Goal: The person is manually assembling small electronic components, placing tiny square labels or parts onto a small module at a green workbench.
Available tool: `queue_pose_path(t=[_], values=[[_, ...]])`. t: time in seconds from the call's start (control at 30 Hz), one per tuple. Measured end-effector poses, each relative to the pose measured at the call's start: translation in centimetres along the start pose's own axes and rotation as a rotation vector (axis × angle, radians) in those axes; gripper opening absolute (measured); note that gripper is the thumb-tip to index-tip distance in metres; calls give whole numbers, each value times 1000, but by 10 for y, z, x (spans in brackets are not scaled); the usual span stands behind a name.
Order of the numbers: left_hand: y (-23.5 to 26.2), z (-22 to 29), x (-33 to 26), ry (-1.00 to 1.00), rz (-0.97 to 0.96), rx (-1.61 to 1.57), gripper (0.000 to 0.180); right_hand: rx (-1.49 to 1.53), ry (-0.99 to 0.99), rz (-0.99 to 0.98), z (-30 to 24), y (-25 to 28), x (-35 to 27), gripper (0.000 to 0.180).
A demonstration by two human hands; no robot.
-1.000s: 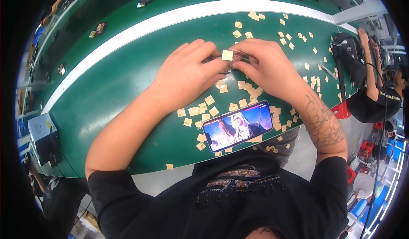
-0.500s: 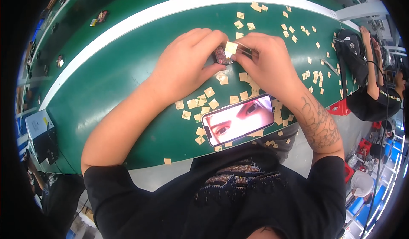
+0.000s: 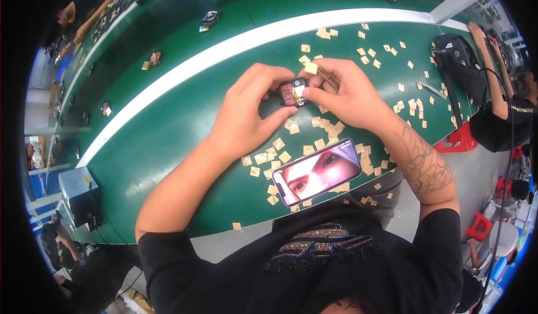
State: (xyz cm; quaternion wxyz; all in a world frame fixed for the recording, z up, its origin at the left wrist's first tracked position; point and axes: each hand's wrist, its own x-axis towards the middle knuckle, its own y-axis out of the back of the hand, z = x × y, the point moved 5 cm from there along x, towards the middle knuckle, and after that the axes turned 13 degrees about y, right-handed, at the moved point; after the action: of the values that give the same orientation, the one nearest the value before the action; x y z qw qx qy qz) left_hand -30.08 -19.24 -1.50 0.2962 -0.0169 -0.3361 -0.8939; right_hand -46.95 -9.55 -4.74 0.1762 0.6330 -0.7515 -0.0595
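My left hand (image 3: 246,109) grips a small black square device (image 3: 289,94) between thumb and fingers. Its open face shows a reddish circuit board and a whitish patch. Against that face rests the thumb of my right hand (image 3: 350,92), whose fingers are closed round a pair of metal tweezers (image 3: 329,80). A pale yellow paper square (image 3: 311,68) sits at my right fingertips, above the device; what holds it is hard to make out. Below my hands a phone (image 3: 316,173) lies tilted on the green table (image 3: 185,146), its screen lit with a close-up picture.
Many yellow paper squares (image 3: 284,156) are scattered around the phone and to the right. A second pair of tweezers (image 3: 431,89) lies near a black bag (image 3: 457,62). Beyond a white rail (image 3: 224,45), similar devices (image 3: 155,58) lie on a green surface. A grey box (image 3: 78,182) stands left.
The view has shifted, so the scene sits lower and further right. The yellow square has come away from over the device, whose face shows more. My right thumb now rests on it.
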Motion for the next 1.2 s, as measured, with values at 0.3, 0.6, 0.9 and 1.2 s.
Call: queue_pose_path(t=[0.3, 0.6, 0.9, 1.2], values=[[-14, -19, 53, 292, -185, -258, 21, 7, 200, 250, 6, 28, 2, 29], [29, -112, 199, 269, 218, 595, 28, -490, 237, 308, 18, 81, -1, 17], [82, -152, 172, 256, 40, 749, 42, -561, 298, 315, 15, 82, 5, 14], [50, -70, 114, 135, 69, 188, 31, -602, 348, 357, 25, 88, -1, 15]])
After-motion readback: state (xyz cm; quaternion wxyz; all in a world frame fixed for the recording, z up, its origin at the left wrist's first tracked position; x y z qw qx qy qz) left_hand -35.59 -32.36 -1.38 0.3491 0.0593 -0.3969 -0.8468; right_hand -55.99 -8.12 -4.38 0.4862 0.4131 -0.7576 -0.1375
